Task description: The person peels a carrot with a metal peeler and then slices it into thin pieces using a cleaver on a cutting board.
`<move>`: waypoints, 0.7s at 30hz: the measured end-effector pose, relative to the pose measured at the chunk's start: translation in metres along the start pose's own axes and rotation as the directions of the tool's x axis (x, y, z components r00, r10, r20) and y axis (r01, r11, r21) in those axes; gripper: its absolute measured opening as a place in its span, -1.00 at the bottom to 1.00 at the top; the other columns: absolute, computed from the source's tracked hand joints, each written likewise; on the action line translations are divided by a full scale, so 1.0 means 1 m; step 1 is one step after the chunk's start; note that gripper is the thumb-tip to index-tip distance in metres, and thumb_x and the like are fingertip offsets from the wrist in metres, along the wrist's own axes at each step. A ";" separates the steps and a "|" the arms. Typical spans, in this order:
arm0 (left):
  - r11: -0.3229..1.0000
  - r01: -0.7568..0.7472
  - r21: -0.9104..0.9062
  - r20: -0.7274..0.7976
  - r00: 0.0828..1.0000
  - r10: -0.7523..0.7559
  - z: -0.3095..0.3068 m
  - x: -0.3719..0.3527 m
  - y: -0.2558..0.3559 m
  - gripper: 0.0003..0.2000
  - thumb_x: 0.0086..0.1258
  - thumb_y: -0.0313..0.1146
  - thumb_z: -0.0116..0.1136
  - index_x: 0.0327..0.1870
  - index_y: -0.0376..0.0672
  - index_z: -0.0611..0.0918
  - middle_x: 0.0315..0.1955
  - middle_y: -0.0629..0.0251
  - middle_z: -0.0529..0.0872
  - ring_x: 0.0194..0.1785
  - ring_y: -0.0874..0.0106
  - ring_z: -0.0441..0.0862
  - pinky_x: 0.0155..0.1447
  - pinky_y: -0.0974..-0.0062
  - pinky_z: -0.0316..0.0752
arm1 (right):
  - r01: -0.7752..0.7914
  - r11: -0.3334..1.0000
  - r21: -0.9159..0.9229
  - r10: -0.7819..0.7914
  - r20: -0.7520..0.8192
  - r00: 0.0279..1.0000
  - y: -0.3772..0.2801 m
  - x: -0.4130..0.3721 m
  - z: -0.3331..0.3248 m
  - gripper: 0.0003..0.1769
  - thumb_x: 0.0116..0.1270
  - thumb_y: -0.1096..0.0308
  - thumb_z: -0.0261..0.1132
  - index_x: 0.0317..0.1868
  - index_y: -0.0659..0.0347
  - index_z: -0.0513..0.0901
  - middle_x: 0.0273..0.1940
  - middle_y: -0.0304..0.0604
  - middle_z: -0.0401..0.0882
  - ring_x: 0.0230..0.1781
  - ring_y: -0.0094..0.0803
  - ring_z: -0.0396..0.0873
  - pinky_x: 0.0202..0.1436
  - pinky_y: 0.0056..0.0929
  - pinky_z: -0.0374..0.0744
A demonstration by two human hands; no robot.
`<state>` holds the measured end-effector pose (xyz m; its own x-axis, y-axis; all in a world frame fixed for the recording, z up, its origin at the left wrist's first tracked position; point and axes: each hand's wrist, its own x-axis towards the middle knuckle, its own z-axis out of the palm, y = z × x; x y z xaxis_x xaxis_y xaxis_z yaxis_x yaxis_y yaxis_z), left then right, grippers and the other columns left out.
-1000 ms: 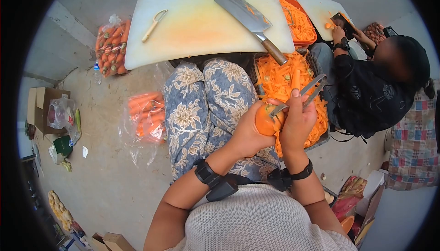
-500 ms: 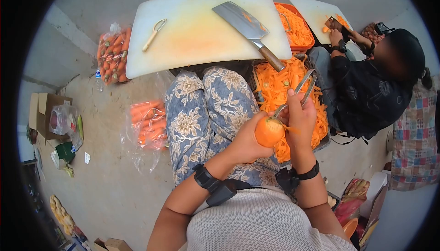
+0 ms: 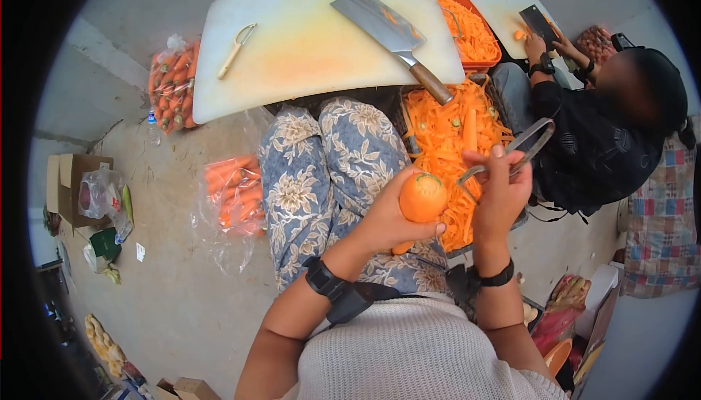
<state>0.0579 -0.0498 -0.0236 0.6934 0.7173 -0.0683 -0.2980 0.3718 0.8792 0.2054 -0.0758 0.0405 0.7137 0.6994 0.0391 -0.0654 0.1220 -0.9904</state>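
My left hand (image 3: 391, 217) is wrapped round a thick peeled carrot (image 3: 423, 198), its stem end tilted up toward me. In my right hand (image 3: 504, 185) is a metal peeler (image 3: 537, 139), held a little to the right of the carrot and apart from it. Below both hands stands a dark crate heaped with carrot peelings (image 3: 447, 130). Across from my knees, a cleaver (image 3: 387, 28) with orange scraps on its blade lies on a white cutting board (image 3: 292, 57). A second peeler (image 3: 236, 51) with a pale handle rests at the board's left.
Bagged carrots (image 3: 173, 86) stand left of the board, and another bag of carrots (image 3: 235, 192) lies by my left leg. An orange tub (image 3: 471, 31) holds shreds. At right, a person in dark clothes (image 3: 599, 137) cuts on another board (image 3: 496, 13). A cardboard box (image 3: 73, 188) sits far left.
My right hand has drawn the peeler away from the carrot, to the right. The carrot has tipped in my left hand. At right, the co-worker's knife has lifted and turned.
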 end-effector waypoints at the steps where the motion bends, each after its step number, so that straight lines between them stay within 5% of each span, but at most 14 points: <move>1: 1.000 0.004 -0.002 0.001 1.000 -0.004 0.000 0.001 0.000 -0.44 0.03 -0.58 0.46 0.03 -0.17 0.40 -0.19 0.31 0.63 -0.07 0.50 0.62 0.06 0.47 0.55 | -0.071 0.997 -0.029 0.072 0.042 0.996 -0.007 -0.008 0.005 -0.77 0.40 0.41 0.25 -0.25 0.22 0.32 -0.30 0.00 0.65 -0.28 -0.34 0.71 -0.18 -0.48 0.64; 11: 0.995 0.019 -0.100 -0.028 0.999 -0.022 0.000 0.003 0.003 -0.33 -0.04 -0.61 0.40 0.18 -0.22 0.38 -0.02 0.28 0.57 0.07 0.51 0.55 0.13 0.51 0.48 | 0.068 0.982 0.177 -0.104 0.204 0.973 0.016 -0.029 0.033 -0.81 0.44 0.44 0.19 -0.19 0.22 0.29 -0.32 -0.03 0.63 -0.24 -0.32 0.69 -0.09 -0.41 0.65; 14: 0.995 0.019 -0.099 -0.027 0.999 -0.022 -0.002 0.002 0.003 -0.32 -0.04 -0.62 0.38 0.20 -0.23 0.36 0.00 0.27 0.58 0.07 0.50 0.55 0.13 0.51 0.49 | -0.017 0.986 0.164 -0.017 0.205 0.979 0.014 -0.029 0.036 -0.81 0.45 0.42 0.17 -0.20 0.23 0.28 -0.35 -0.04 0.63 -0.28 -0.36 0.68 -0.10 -0.42 0.64; 21: 0.997 0.030 -0.077 -0.040 0.999 -0.033 -0.001 0.000 0.009 -0.32 -0.06 -0.62 0.38 0.18 -0.21 0.36 -0.08 0.37 0.57 -0.02 0.57 0.57 0.04 0.56 0.53 | 0.048 0.996 0.073 -0.062 0.209 0.976 0.010 -0.026 0.035 -0.80 0.46 0.40 0.17 -0.21 0.25 0.29 -0.41 -0.06 0.63 -0.36 -0.42 0.64 -0.14 -0.45 0.62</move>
<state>0.0547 -0.0457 -0.0158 0.6757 0.7280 -0.1162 -0.3266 0.4370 0.8381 0.1617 -0.0678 0.0346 0.5547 0.8223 0.1273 -0.0822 0.2064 -0.9750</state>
